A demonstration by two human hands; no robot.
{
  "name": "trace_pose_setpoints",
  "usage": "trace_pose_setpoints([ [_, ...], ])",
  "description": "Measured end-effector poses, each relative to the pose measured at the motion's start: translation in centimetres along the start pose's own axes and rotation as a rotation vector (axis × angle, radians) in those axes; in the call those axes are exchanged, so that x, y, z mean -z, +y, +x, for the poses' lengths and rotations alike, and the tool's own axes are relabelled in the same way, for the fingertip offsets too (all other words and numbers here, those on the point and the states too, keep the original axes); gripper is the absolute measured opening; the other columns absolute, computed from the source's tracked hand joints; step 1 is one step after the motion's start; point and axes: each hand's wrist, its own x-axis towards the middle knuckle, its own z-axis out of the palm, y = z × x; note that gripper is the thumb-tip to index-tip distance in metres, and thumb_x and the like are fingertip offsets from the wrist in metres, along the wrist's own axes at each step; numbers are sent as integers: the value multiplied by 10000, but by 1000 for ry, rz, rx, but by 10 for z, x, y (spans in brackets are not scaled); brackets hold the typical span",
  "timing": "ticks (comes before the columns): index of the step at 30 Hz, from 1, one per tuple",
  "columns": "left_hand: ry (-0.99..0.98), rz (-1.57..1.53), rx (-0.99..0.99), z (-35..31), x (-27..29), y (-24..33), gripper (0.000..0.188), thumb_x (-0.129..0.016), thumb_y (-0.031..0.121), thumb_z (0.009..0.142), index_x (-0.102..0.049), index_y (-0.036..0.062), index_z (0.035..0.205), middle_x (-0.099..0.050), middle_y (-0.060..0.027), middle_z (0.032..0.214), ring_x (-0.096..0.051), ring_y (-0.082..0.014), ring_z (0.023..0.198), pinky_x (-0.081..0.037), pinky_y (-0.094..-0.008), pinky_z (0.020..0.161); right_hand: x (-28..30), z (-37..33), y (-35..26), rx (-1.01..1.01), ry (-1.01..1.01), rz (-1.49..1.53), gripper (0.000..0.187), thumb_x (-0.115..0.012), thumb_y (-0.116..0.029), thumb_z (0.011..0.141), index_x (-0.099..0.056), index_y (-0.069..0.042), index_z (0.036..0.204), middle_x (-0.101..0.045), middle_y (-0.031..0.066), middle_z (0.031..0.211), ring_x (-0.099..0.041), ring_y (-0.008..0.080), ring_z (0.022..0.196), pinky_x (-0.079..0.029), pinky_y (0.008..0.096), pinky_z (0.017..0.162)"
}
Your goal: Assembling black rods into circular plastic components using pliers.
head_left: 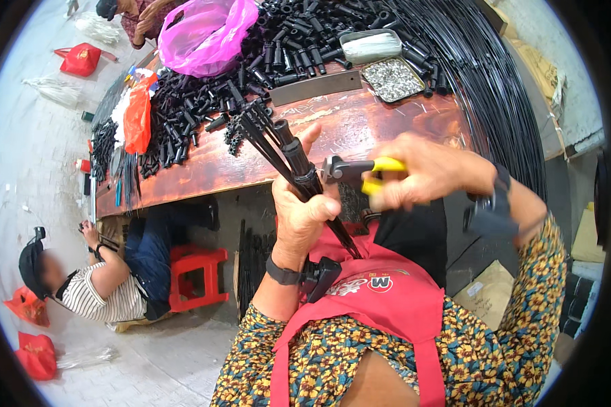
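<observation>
My left hand (299,214) is wrapped round a bundle of thin black rods (261,139) that look like umbrella ribs. A black plastic tube (294,150) with a flared end stands among them, tilted up and away to the left; the lower rods reach down to my red apron (380,264). My right hand (431,169), slightly blurred, grips pliers with yellow handles (387,165). The pliers' metal jaws (332,169) are beside the tube's collar, just above my left thumb. A thin wire seems to show there, too small to make out.
The wooden table (217,175) carries a heap of black plastic tubes (292,57), a metal bar (317,88), a tray of small metal parts (364,76) and a pink bag (207,41). Long black rods (502,95) line the right. A co-worker (105,292) sits left on a red stool (197,278).
</observation>
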Motion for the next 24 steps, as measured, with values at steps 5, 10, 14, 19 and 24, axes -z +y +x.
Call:
trace_pose_setpoints([
  [5,-17,48,136,-6,1,3,481,-835,146,671,-629,-35,1067,-556,10,662,-457,-49,489,-322,-198,442,-9,2,13,-168,-464,443,627,-762,-339,751,-534,57,1180,-641,116,797,-650,211,676,-475,313,545],
  [10,71,96,117,-3,4,6,504,-802,90,697,-611,-29,1147,-505,47,570,-426,-36,448,-312,-199,435,-16,-16,-22,241,525,-842,519,-637,-134,718,-514,10,1202,-530,138,829,-534,296,718,-442,395,660],
  [14,-2,22,41,-3,-2,4,720,-849,156,647,-542,-49,1266,-583,8,708,-487,-47,532,-353,-200,469,-12,-8,-20,-280,-172,478,474,-710,-184,766,-559,48,1151,-597,73,708,-607,174,587,-488,283,551],
  [19,-96,124,81,-8,6,5,544,-774,206,772,-534,-69,1176,-438,12,535,-370,-69,404,-296,-240,389,-13,-1,-7,-104,-319,335,483,-701,-384,775,-565,0,1036,-622,95,732,-616,172,604,-470,309,524],
  [24,-15,185,79,-6,3,9,547,-735,174,792,-510,-74,1225,-405,23,511,-368,-75,395,-304,-243,389,-9,-26,-26,230,473,-843,513,-660,-106,757,-512,14,1233,-575,176,885,-585,306,823,-462,412,729],
])
